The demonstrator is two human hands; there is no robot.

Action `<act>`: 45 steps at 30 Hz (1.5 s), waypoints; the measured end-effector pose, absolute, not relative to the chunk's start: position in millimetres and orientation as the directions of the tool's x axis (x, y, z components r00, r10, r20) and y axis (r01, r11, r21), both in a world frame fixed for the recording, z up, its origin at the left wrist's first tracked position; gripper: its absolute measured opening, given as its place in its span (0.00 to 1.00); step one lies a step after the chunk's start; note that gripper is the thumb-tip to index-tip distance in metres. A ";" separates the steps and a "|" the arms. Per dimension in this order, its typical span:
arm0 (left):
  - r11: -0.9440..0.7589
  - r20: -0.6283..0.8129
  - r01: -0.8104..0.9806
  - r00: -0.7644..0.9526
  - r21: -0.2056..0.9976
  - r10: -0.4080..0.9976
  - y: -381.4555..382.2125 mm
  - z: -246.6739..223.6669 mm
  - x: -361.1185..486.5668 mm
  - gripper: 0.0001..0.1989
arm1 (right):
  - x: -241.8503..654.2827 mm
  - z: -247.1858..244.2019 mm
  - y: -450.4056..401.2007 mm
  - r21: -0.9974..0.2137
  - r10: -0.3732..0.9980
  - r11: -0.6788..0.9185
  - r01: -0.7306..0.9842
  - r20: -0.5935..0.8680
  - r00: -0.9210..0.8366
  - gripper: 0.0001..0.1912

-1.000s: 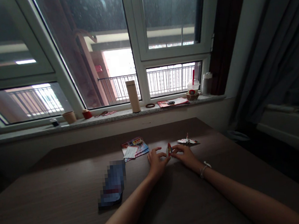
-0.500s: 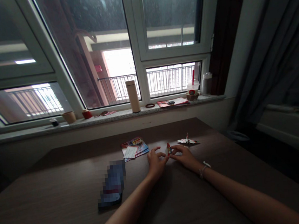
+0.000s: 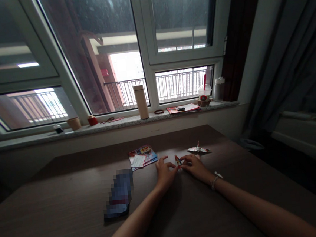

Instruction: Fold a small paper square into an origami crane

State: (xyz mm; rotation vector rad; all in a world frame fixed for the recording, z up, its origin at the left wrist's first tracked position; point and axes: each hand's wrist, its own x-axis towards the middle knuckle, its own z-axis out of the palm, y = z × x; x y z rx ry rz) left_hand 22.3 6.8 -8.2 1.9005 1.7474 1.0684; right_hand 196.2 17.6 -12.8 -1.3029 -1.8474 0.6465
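A small folded piece of paper, coloured red, yellow and blue, stands between my two hands over the table. My left hand pinches its lower near edge from the left. From the right, my right hand grips it between thumb and fingers; a bracelet is on that wrist. Just behind my right hand lies a finished paper crane with spread white, patterned wings. Beyond my left hand is a stack of colourful printed paper sheets with a white slip on top.
A blurred-out dark phone-like object lies left of my left forearm on the brown table. On the windowsill stand a beige flask, a paper cup, scissors on papers, and a drink cup with a red straw.
The folded paper has tilted, its top leaning to the left, and sits slightly lower. Both hands keep nearly the same place.
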 end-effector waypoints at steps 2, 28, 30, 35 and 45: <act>-0.161 0.276 0.718 -0.046 0.678 0.960 7.0 -9.0 22.7 0.03 | 194.4 -12.9 16.3 -0.738 0.943 0.332 0.587 0.272 -0.192 0.15; -0.169 0.279 0.840 0.022 0.515 0.960 2.4 -2.1 17.4 0.08 | 193.9 -15.9 16.1 -0.568 0.930 0.353 0.743 0.299 -0.213 0.10; -0.159 0.283 0.844 0.008 0.513 0.959 2.8 -3.7 17.6 0.10 | 193.9 -16.3 17.0 -0.561 0.933 0.343 0.753 0.300 -0.201 0.12; -0.153 0.275 0.843 0.006 0.515 0.961 4.3 -5.6 16.8 0.13 | 194.3 -18.1 20.2 -0.551 0.934 0.337 0.764 0.299 -0.197 0.17; -0.184 0.307 0.852 0.029 0.490 0.951 3.7 -3.9 20.8 0.10 | 194.8 -19.2 20.8 -0.554 0.932 0.342 0.759 0.302 -0.200 0.17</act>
